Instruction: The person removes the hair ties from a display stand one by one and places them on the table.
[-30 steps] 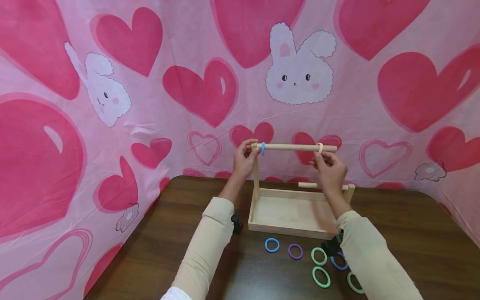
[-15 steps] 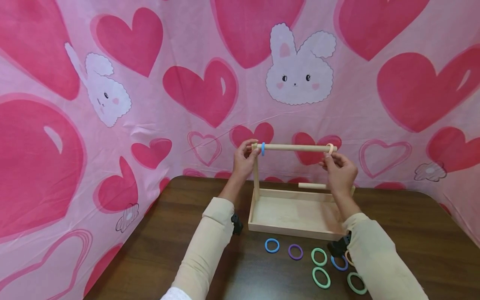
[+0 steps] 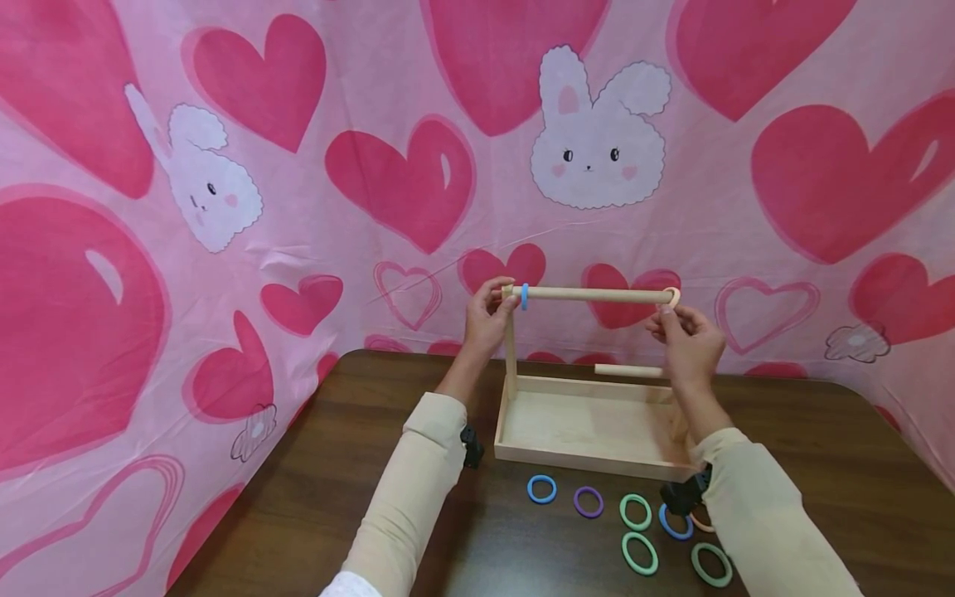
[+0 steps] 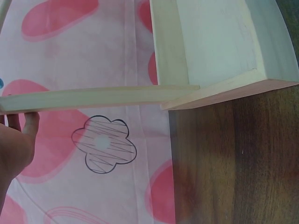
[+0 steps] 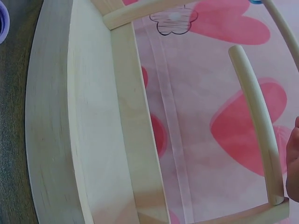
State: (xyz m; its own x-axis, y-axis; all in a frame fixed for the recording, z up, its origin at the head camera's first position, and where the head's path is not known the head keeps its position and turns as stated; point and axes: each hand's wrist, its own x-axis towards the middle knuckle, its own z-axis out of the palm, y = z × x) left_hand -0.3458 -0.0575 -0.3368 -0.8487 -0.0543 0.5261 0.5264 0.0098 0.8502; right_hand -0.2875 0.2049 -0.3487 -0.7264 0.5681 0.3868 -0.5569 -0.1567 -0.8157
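My left hand (image 3: 488, 317) grips the top of a wooden post (image 3: 511, 352), where the upper wooden rod (image 3: 589, 294) joins it. Its fingertips also show on the post at the edge of the left wrist view. Close to that joint, a blue ring (image 3: 525, 298) hangs around the rod. At the rod's free right end, my right hand (image 3: 692, 344) pinches a peach ring (image 3: 677, 296) between thumb and fingers; the ring overlaps the rod's tip. A shorter lower rod (image 5: 254, 107) juts left below, its right end behind my right hand in the head view.
The post rises from a shallow wooden tray (image 3: 589, 461) on a brown table (image 3: 358, 464). In front lie a blue ring (image 3: 530, 489), a purple ring (image 3: 577, 502), several green rings (image 3: 624, 554), another blue ring (image 3: 664, 520) and a partly hidden orange ring (image 3: 701, 526). A pink heart-print cloth (image 3: 500, 191) hangs behind.
My right hand has slid the peach ring rightward along the upper rod to its free end. The left hand and the blue ring on the rod have stayed in place.
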